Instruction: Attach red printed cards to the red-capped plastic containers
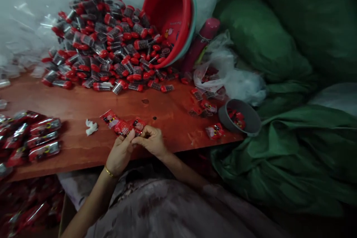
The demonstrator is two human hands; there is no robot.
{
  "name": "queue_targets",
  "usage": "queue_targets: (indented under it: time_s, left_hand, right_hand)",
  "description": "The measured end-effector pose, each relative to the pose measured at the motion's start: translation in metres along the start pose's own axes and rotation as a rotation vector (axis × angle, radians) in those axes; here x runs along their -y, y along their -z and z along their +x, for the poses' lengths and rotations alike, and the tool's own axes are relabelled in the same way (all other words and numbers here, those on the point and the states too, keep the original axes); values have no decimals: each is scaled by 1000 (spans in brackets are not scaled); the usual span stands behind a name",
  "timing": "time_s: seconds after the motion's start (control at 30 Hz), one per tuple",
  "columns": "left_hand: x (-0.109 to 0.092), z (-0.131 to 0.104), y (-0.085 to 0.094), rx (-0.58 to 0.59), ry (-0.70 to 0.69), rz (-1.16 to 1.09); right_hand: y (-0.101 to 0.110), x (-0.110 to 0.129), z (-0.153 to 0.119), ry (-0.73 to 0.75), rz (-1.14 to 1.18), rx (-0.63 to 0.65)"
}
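Near the table's front edge my two hands meet over red printed wrappers. My left hand [120,153], with a gold bangle at its wrist, has its fingers closed on a red wrapper [122,127]. Close against it, my right hand [153,140] pinches the near side of a smaller red wrapper piece [138,123]. Both pieces lie or overlap just beyond the fingertips. What sits between the fingertips is too small to make out. A crumpled white scrap [91,127] is on the table to the left.
Many red-capped clear tubes [111,41] are heaped at the back, beside a tilted red basin [167,3]. Filled red packets [44,138] lie at left. At right are a grey bowl [252,117], a loose packet [214,131], a pink bottle [205,31] and green sacks [306,145].
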State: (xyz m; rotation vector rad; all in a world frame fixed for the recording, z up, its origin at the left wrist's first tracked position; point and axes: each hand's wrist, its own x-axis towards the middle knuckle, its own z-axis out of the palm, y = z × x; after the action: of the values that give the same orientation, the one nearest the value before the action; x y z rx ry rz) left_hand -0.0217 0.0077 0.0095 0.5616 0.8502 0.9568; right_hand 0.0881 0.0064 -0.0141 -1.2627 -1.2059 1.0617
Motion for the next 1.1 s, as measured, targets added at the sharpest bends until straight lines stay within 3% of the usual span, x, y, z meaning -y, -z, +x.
queue_targets:
  time_s: [0.1, 0.2, 0.33, 0.4, 0.5, 0.57, 0.63, 0.7, 0.77, 0.87, 1.1]
  left_hand:
    - [-13, -1, 17, -75, 98, 4]
    - [-48, -5, 59, -306, 74, -71]
    - [-105, -18, 122, -636, -366, -168]
    - [-117, -21, 134, -678, -500, -108]
    - [-99, -11, 119, -644, -583, 177]
    - [-73, 2, 98, -658, -634, 592]
    - [-48, 14, 80, -535, -644, 1109]
    - [-30, 23, 71, -452, -630, 1500]
    - [-20, 25, 71, -395, -589, 1729]
    - [-11, 24, 76, -342, -524, 1863]
    - [-1, 22, 71, -404, -483, 1851]
  right_hand:
    - [5, -3, -3, 105, -204, 42]
    - [22, -10, -5, 137, -382, 53]
    - [44, -25, -7, 85, -496, -32]
    - [47, -32, -8, 100, -539, -47]
    - [42, -38, -9, 177, -657, -32]
    - [38, -39, -8, 235, -731, 5]
    - [36, -41, -8, 277, -773, 42]
    - [36, -43, -8, 306, -786, 57]
    - [37, -44, -7, 316, -785, 60]
    - [39, -44, -6, 304, -780, 73]
    - [40, -44, -5, 322, -771, 88]
